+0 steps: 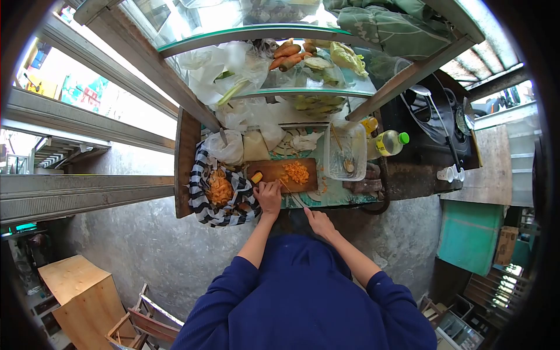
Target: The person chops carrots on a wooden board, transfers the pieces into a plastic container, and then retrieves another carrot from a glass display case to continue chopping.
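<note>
A wooden cutting board lies on the counter in front of me. My left hand is at its front edge, fingers bent and pressed down on a carrot piece, mostly hidden beneath them. A carrot stub lies just beyond those fingers. My right hand is closed round the handle of a knife, whose blade points up and left toward the board. Chopped carrot forms a pile on the board's right half. Left of the board, a basket lined with checked cloth holds carrot shreds.
A clear plastic container with spoons stands right of the board, near a green-capped bottle. Plastic bags lie behind the basket. Glass shelves above hold whole carrots and cabbage. A stove with a wok is at right.
</note>
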A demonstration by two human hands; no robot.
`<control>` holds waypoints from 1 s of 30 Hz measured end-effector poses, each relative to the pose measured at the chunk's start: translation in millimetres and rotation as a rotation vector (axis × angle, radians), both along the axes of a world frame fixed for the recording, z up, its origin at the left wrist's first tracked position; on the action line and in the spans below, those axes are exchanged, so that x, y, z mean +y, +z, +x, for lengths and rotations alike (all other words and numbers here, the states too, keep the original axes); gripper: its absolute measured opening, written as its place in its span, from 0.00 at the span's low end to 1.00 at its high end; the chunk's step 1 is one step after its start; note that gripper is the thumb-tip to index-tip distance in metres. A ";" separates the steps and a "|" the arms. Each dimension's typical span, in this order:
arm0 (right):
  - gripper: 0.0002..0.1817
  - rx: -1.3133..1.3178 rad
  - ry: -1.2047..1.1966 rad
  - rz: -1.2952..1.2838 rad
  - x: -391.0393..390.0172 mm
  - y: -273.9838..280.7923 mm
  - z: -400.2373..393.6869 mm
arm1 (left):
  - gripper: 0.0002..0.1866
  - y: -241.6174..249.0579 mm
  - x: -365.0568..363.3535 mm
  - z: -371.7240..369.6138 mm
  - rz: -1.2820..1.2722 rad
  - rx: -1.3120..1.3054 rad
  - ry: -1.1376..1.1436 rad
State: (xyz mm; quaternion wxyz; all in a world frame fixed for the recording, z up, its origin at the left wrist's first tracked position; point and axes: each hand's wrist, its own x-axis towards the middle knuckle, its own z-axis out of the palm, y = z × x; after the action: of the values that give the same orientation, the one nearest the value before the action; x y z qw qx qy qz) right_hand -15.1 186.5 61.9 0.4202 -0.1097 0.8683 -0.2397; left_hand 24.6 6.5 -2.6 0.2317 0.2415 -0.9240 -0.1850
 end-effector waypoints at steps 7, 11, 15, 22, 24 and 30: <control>0.36 0.008 0.073 0.035 -3.0 -5.8 -5.5 | 0.08 0.7 -0.9 -0.8 0.027 0.015 -0.010; 0.36 0.029 0.104 0.048 -4.4 -9.7 -7.6 | 0.08 0.9 -0.6 -2.1 0.014 0.021 -0.017; 0.36 0.106 0.108 0.021 -8.8 -20.2 -8.3 | 0.08 2.8 0.9 -2.1 0.026 0.021 -0.017; 0.37 0.042 0.059 0.006 -1.3 -14.3 -4.1 | 0.08 2.6 -0.9 -1.0 0.002 0.015 -0.015; 0.37 0.027 0.038 0.033 4.9 -12.8 -1.4 | 0.08 1.1 -0.1 -1.4 -0.006 0.024 -0.016; 0.38 -0.176 -0.070 0.038 4.7 -12.0 -9.5 | 0.08 -0.7 1.9 -0.8 0.007 0.018 -0.011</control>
State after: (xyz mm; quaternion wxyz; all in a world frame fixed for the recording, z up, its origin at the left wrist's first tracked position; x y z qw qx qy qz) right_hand -24.6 191.3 49.9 0.4882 -0.0495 0.8358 -0.2464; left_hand 23.8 8.4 -3.3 0.2383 0.2353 -0.9226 -0.1917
